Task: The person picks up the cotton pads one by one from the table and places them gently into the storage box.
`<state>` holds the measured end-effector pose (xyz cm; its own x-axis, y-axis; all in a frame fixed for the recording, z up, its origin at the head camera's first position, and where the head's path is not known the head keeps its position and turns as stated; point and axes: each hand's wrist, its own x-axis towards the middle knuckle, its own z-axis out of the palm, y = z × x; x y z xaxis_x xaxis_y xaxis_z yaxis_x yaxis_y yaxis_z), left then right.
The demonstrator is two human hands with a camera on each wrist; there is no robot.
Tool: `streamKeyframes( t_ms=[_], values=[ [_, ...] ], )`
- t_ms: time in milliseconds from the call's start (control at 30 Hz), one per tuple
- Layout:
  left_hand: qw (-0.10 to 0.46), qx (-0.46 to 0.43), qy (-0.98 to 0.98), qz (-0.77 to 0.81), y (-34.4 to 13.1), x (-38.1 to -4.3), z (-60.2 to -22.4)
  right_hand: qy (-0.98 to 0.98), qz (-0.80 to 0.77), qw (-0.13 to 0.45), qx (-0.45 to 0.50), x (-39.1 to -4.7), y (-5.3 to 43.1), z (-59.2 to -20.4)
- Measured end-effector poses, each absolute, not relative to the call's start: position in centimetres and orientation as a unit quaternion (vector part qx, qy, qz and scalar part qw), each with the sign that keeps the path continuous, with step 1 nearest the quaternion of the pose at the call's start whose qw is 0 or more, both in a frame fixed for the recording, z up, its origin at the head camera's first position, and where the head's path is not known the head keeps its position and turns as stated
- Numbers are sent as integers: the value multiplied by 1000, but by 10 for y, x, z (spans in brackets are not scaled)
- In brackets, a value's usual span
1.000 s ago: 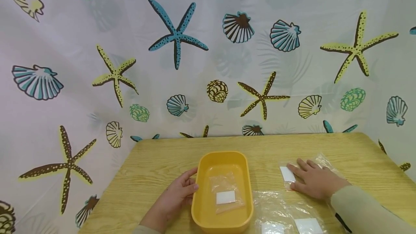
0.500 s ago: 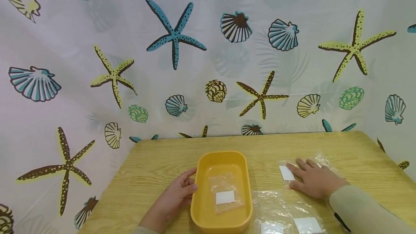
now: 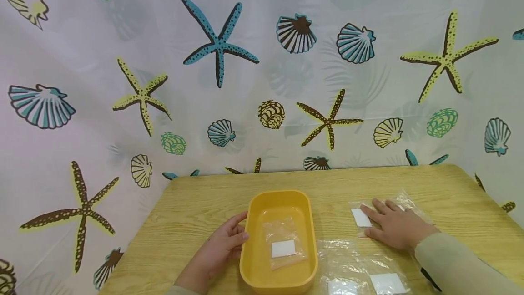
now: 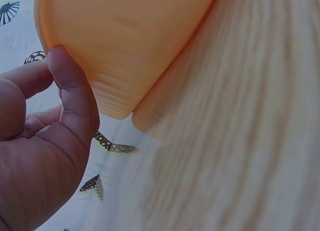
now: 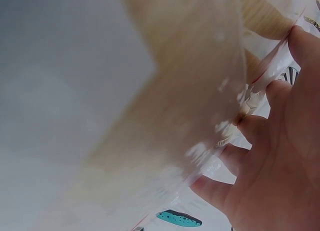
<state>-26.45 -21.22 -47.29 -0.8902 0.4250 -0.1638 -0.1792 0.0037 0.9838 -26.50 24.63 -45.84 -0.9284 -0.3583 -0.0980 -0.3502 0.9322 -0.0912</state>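
My left hand (image 3: 221,247) rests against the outer left wall of a yellow plastic box (image 3: 246,267), thumb and fingertips touching it just below the rim. In the left wrist view the thumb (image 4: 75,91) lies on the box wall (image 4: 125,46). Inside the box lies a clear plastic bag with a white label (image 3: 283,248). To the right, my right hand (image 3: 399,226) lies palm down with spread fingers over clear plastic bags (image 3: 411,204); a white label (image 3: 361,218) shows beside its fingertips. In the right wrist view, the fingertips touch the bag film (image 5: 215,136).
Two more clear bags with white labels (image 3: 343,287) (image 3: 388,283) lie at the front, right of the box. All stand on a wood-grain table (image 3: 196,204). A curtain (image 3: 254,72) printed with starfish and shells hangs behind and at both sides.
Both hands, the box and the bags stay in place. The whole head view has shifted very slightly.
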Motion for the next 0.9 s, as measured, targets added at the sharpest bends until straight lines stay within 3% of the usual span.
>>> streamKeyframes(
  t_ms=[900],
  values=[
    [222,81,661,712,-211,-262,-471,981,-34,57,-181,-264,248,-457]
  ],
)
